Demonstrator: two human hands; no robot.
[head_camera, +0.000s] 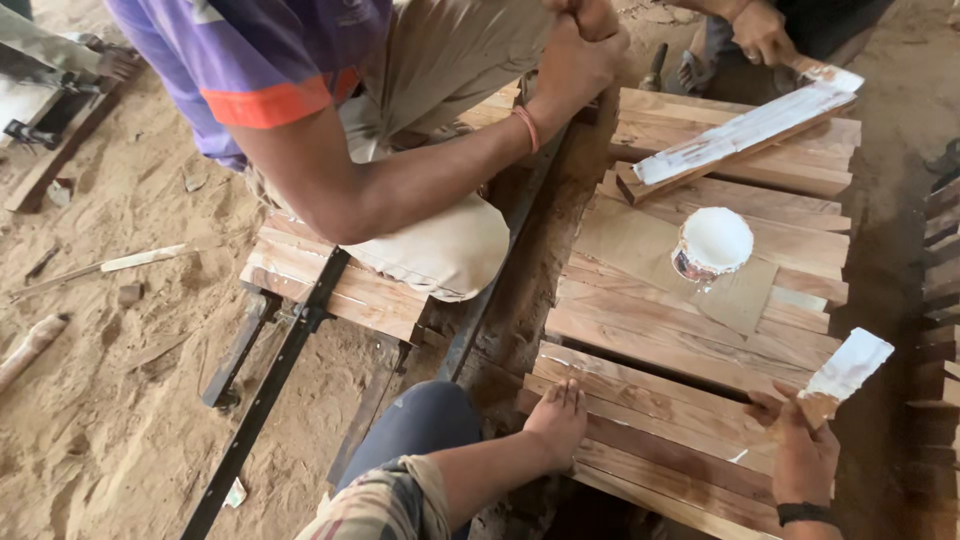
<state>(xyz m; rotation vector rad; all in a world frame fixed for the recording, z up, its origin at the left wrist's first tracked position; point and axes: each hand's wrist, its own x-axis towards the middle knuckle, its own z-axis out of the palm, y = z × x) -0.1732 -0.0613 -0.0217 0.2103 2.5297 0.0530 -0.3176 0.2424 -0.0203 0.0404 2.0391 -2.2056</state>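
Glue work is being done over a stack of wooden planks (690, 400) laid side by side near sandy ground. A small scrap of wood (845, 372), coated white with glue at its upper end, is being pinched between thumb and fingers of the right hand (800, 450) at the near right, above the planks' right edge. The left hand (557, 420) is being pressed flat on the near left ends of the planks, its fingers spread and closed on nothing.

A tin of white glue (712, 243) is being kept on a sheet of brown card (640, 250) in the middle of the planks, well apart from both hands. Farther off, a longer glue-smeared strip (745, 135) is being held by another person's hand (760, 30) at the far right. A third person in a purple shirt (250, 50) is being supported on clamped boards (340, 285) to the left, one arm (400, 175) stretched across black metal bars (270, 380).

Several risks are being judged here. The tin is looking easily tipped if a plank under it is shifted, since it is resting on loose boards. Glue could be dripped from the raised scrap onto faces not meant for it. Sand is lying close all around and could be carried into wet glue. With three people crowded in, an elbow could be knocked against the tin.
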